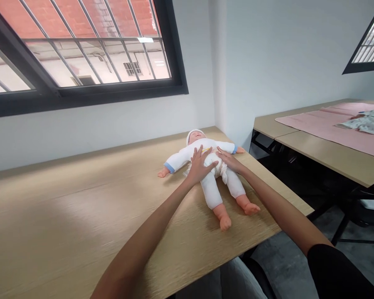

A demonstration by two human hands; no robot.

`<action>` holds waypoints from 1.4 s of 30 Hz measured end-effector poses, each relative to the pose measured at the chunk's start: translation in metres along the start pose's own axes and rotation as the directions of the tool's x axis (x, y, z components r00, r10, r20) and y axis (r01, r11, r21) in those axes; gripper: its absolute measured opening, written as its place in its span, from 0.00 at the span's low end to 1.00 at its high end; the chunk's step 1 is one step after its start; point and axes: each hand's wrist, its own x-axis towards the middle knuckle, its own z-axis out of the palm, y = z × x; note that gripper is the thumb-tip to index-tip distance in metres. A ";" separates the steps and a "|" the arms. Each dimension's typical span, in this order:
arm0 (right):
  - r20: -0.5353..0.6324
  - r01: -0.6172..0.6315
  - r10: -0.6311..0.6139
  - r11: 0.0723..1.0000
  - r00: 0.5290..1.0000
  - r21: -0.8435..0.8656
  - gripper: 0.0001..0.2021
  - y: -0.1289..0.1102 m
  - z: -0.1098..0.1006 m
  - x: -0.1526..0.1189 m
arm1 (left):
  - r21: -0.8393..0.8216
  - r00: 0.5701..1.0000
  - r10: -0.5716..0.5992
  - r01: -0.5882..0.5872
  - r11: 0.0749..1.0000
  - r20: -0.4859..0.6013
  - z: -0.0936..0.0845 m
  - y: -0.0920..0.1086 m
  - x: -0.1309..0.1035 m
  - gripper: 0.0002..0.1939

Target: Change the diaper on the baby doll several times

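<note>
A baby doll [210, 195] in white with blue cuffs and a white cap lies on its back on the wooden table [81, 216], its feet toward me. Round its hips is a white diaper [211, 158]. My left hand [200, 167] rests at the diaper's left side with the fingers spread. On the opposite side, my right hand [230, 161] lies against the diaper's waist, its fingers stretched out toward the doll's belly. The fingertips of both hands touch the doll near the waist. The palms cover part of the diaper's sides.
A barred window [112, 45] is in the wall behind the table. To the right stands a second table [336, 164] with a pink cloth [318, 124] and patterned baby clothes [369, 122] on it. A gap separates the tables. The near table's front edge runs below my right arm.
</note>
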 end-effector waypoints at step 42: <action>-0.059 -0.081 0.079 0.996 0.995 -0.027 0.34 0.010 -0.003 0.004 | -0.454 0.979 -0.197 0.152 0.878 -0.052 0.000 -0.022 -0.002 0.34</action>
